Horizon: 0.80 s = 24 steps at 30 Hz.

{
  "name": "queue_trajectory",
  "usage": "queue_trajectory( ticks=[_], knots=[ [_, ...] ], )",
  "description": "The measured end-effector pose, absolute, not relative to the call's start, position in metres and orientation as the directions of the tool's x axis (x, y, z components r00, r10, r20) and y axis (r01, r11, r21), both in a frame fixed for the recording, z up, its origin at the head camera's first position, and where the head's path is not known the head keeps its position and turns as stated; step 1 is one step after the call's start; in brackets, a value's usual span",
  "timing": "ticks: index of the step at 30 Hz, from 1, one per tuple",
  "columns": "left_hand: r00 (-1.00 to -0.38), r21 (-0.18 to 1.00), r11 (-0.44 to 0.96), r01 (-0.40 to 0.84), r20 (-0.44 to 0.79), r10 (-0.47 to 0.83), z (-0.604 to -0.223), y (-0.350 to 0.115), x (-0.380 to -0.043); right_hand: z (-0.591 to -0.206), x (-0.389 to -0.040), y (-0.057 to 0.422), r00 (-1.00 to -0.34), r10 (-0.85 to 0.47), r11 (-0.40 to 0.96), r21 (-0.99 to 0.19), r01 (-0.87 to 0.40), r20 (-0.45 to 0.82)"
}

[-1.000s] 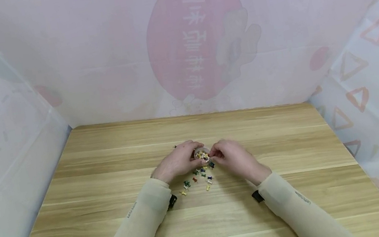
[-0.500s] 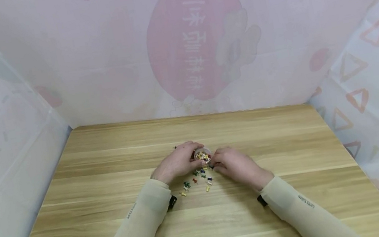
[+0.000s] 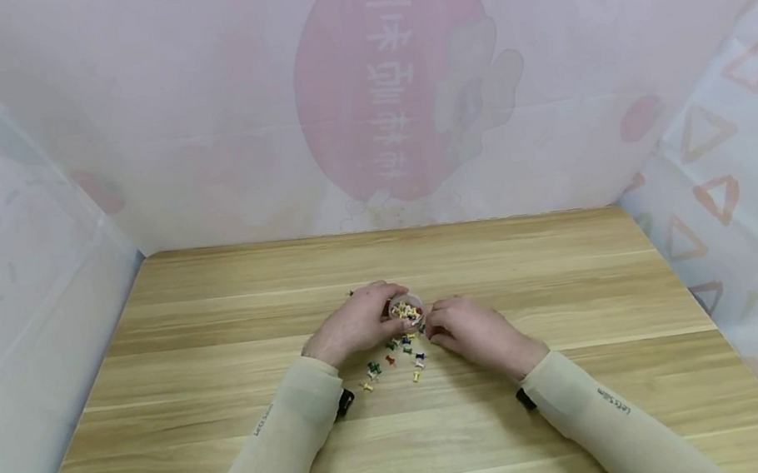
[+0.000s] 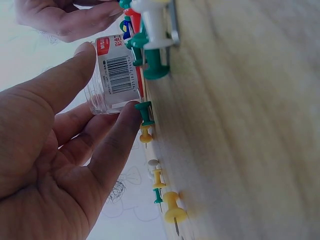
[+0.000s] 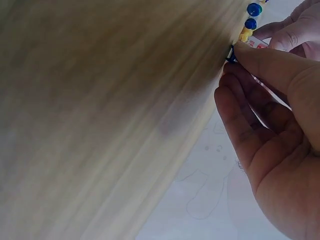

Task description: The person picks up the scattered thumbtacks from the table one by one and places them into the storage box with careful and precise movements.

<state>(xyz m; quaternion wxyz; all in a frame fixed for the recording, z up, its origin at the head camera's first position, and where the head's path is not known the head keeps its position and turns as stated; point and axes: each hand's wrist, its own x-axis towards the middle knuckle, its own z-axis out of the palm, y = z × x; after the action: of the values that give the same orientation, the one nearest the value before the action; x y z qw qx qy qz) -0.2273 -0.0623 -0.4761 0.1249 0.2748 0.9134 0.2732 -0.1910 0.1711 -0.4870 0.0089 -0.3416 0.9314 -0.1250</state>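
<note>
The left forearm (image 3: 266, 459) and right forearm (image 3: 596, 410), in pale sleeves (image 3: 544, 376), slant toward the bench's (image 3: 547, 283) far edge and converge between its left and right edges, well short of the far one. The left hand (image 3: 352, 326) lies back upward, thumb and fingers curved in a grip. Near it, the right hand (image 3: 475, 329) points inward, thumb and forefinger pinched together, other fingers loosely bent.
</note>
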Motion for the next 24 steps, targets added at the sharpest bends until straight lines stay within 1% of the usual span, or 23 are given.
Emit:
queue_trajectory(
  ticks=[5,9,16,24],
  knots=[
    [-0.816,0.572,0.694,0.436,-0.073,0.573,-0.476,-0.062,-0.227,-0.478,-0.192,0.171,-0.790,-0.612,0.750,-0.284,-0.597,0.045],
    [-0.816,0.567,0.696,0.440,-0.071,0.574,-0.477,-0.063,-0.227,-0.469,-0.195,0.171,-0.817,-0.574,0.758,-0.337,-0.558,0.060],
    [-0.809,0.569,0.684,0.455,-0.056,0.585,-0.477,-0.063,-0.228,-0.461,-0.200,0.166,-0.847,-0.519,0.765,-0.378,-0.522,0.119],
    [-0.808,0.566,0.686,0.457,-0.057,0.586,-0.478,-0.062,-0.229,-0.461,-0.205,0.157,-0.890,-0.439,0.781,-0.437,-0.447,0.125]
  ],
)
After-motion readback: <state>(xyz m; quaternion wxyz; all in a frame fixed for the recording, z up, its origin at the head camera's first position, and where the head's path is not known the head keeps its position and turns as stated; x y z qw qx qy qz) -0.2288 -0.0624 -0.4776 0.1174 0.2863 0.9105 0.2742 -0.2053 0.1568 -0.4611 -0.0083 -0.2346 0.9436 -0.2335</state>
